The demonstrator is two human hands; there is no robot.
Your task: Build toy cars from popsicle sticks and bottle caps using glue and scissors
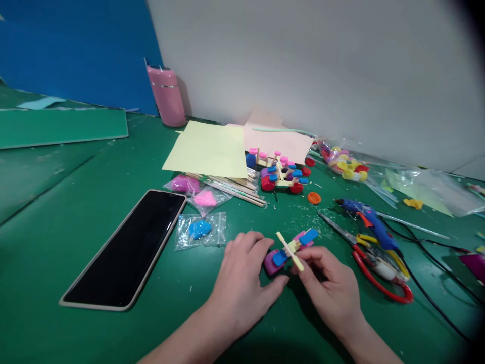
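Observation:
A small toy car (pixel 275 262) of purple, blue and cream pieces sits on the green table in front of me. My left hand (pixel 246 278) curves round its left end, thumb and index finger on either side of the purple part. Between the thumb and fingers of my right hand (pixel 329 285) is the lower end of a flat cream stick (pixel 290 251). This stick lies slanted across the middle of the car; whether it is fixed there I cannot tell. My right fingertips are partly hidden behind the stick and thumb.
Scissors (pixel 379 283) and a blue glue gun (pixel 369 222) with its cable lie to the right. A phone (pixel 129 253) and bagged blue clay (pixel 200 230) are at left. Behind are wooden sticks (pixel 238 189), yellow paper (pixel 208 149), assembled toy cars (pixel 282 174) and a pink flask (pixel 167 96).

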